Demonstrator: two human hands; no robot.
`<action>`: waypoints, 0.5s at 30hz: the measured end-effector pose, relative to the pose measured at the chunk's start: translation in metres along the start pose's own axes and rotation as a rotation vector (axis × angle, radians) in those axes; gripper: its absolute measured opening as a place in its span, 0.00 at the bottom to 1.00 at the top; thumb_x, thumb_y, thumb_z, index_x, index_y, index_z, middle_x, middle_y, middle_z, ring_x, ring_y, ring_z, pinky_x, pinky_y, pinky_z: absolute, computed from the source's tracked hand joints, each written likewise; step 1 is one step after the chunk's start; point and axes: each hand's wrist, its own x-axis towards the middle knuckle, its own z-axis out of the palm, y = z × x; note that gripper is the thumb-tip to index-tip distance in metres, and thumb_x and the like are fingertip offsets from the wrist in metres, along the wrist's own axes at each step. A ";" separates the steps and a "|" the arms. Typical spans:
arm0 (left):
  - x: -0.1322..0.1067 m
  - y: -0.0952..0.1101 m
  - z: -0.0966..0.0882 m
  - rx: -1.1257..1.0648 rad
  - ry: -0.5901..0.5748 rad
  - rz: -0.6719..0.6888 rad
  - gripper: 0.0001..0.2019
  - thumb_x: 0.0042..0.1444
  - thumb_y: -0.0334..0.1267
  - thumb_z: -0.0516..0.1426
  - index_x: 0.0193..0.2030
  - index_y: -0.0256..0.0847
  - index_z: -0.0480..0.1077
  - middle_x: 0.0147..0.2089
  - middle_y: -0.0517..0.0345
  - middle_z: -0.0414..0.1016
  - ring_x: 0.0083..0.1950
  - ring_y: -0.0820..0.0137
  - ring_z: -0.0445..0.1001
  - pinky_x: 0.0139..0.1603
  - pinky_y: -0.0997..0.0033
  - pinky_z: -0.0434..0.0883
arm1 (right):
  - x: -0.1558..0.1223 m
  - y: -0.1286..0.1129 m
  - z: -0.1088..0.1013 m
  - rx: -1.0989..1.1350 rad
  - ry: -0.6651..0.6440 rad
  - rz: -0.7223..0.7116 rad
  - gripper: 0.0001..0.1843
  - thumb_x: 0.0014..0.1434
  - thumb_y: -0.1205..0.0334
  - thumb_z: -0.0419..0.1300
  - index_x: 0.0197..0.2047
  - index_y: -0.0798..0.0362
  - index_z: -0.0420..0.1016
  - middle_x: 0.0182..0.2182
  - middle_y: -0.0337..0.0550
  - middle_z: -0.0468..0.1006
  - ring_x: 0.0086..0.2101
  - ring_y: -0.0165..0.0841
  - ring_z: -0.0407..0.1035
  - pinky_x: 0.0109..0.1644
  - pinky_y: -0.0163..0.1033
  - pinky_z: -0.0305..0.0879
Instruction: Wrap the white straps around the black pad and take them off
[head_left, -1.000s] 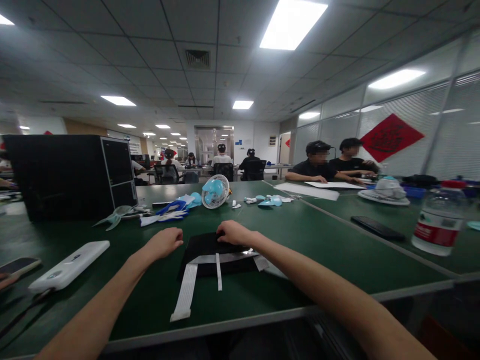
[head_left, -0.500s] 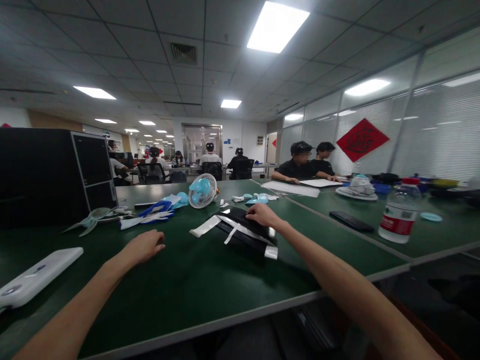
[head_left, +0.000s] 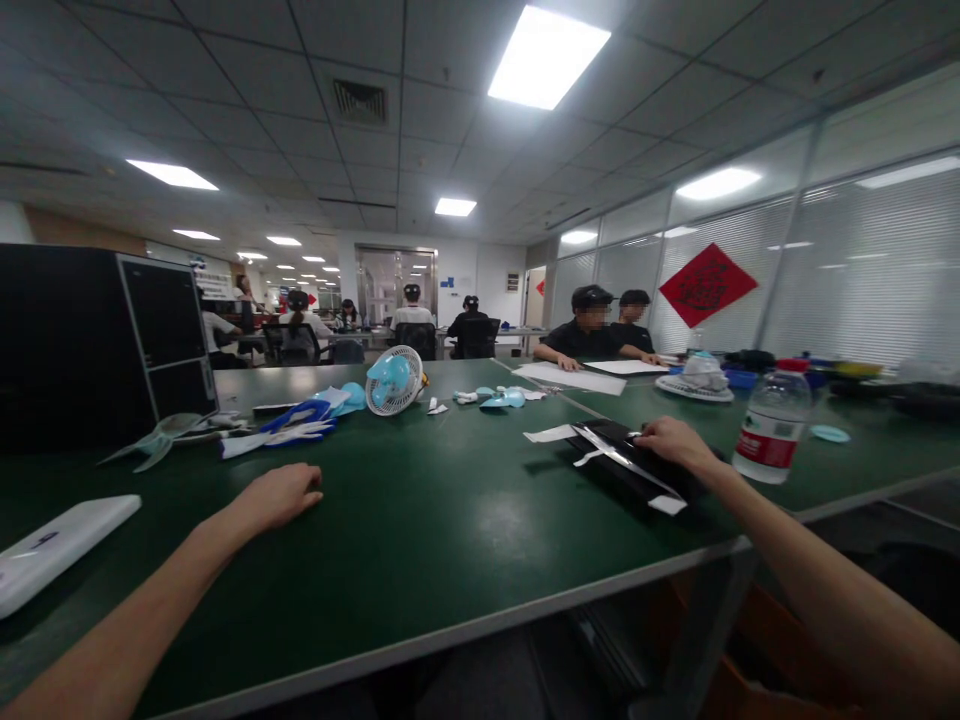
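My right hand (head_left: 670, 440) grips a flat black cloth pouch (head_left: 626, 465) with white and silver straps, at the right end of the green table (head_left: 450, 520), close to its edge. A white strap end (head_left: 549, 435) trails to the left of the pouch. My left hand (head_left: 279, 495) rests on the bare table top with fingers curled, holding nothing, far to the left of the pouch.
A water bottle (head_left: 771, 422) stands just right of the pouch on the adjoining table. A small blue fan (head_left: 393, 379), blue-and-white gloves (head_left: 289, 424), a white power bank (head_left: 56, 535) and a black box (head_left: 97, 340) lie left and behind. Two seated people (head_left: 600, 335) work at the far right.
My right hand has slid the black pouch from the middle of the table, in front of me, far to the right. My left hand has let go and stayed at the left.
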 end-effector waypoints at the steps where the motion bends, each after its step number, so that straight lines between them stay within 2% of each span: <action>1: 0.000 0.000 0.000 0.000 -0.002 -0.003 0.17 0.52 0.47 0.51 0.44 0.42 0.70 0.45 0.51 0.73 0.44 0.62 0.72 0.42 0.65 0.68 | 0.001 0.006 0.001 -0.003 -0.002 0.018 0.13 0.51 0.56 0.59 0.32 0.54 0.81 0.33 0.50 0.79 0.34 0.38 0.72 0.32 0.36 0.61; 7: 0.000 -0.001 0.000 -0.007 0.003 -0.009 0.15 0.52 0.47 0.52 0.43 0.43 0.70 0.46 0.51 0.73 0.43 0.63 0.72 0.41 0.65 0.68 | 0.004 0.026 0.014 0.012 -0.013 0.083 0.09 0.50 0.58 0.60 0.29 0.54 0.79 0.34 0.54 0.78 0.33 0.39 0.71 0.32 0.38 0.59; 10: -0.001 -0.001 0.000 -0.013 -0.002 -0.009 0.16 0.52 0.47 0.52 0.44 0.44 0.70 0.47 0.50 0.72 0.44 0.63 0.71 0.40 0.65 0.69 | 0.001 0.028 0.019 0.023 -0.015 0.094 0.10 0.51 0.58 0.59 0.28 0.56 0.78 0.34 0.58 0.77 0.33 0.41 0.71 0.33 0.40 0.58; 15: -0.003 -0.001 -0.001 0.006 0.004 0.028 0.16 0.52 0.48 0.52 0.44 0.43 0.70 0.46 0.50 0.72 0.44 0.63 0.72 0.42 0.65 0.68 | -0.006 0.026 0.016 0.037 -0.021 0.084 0.12 0.54 0.57 0.57 0.28 0.54 0.76 0.33 0.58 0.77 0.32 0.40 0.71 0.34 0.41 0.59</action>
